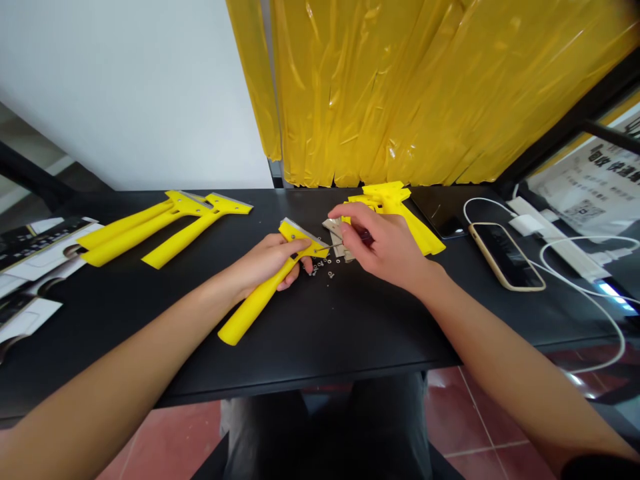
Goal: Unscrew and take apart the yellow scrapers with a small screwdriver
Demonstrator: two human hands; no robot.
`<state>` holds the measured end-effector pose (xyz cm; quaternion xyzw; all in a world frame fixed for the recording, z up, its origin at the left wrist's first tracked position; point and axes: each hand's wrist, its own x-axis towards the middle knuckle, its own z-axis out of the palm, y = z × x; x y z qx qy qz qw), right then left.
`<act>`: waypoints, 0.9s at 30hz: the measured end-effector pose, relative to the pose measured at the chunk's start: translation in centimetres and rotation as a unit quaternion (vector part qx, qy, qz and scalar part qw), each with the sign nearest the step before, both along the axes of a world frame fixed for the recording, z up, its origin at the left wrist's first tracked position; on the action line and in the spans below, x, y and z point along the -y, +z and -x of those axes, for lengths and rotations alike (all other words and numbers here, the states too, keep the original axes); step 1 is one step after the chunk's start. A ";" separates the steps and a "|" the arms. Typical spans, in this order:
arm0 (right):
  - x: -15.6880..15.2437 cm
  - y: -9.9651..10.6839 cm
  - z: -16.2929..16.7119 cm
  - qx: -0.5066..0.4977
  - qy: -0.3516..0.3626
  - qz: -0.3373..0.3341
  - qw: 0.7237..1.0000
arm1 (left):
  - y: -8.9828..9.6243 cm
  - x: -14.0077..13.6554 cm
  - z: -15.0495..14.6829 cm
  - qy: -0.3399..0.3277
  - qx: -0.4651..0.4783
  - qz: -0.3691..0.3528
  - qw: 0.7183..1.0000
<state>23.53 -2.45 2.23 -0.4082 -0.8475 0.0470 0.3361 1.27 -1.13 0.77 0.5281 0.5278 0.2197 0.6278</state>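
My left hand [275, 261] is closed around the neck of a yellow scraper [257, 303], whose head carries a metal blade along its far edge. In my right hand [383, 243] is a screwdriver [334, 245]; its thin shaft reaches the right side of the scraper head, while most of its handle is hidden by the fingers. Small screws and nuts [330, 274] lie scattered on the table just below the scraper head. Flat metal pieces [338, 247] lie between my hands, partly covered by the right one.
Several finished-looking yellow scrapers [183, 233] lie at left, beside printed cardboard pieces [30, 287]. More yellow scraper parts [423, 230] are piled behind my right hand. A phone [507, 257], a dark tablet-like device [440, 213] and a power strip [560, 237] with white cables occupy the right side.
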 end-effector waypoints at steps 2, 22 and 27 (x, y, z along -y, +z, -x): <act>0.1 0.1 0.1 -0.015 -0.006 -0.009 1.000 | 0.1 0.0 0.0 0.008 0.012 0.008 1.000; 0.4 -0.4 0.3 -0.145 0.000 -0.080 0.986 | -0.1 0.8 -0.1 0.002 0.110 -0.050 0.993; 0.4 -0.7 0.7 -0.149 0.023 -0.053 0.987 | 0.3 0.9 -0.2 -0.009 0.093 -0.063 0.994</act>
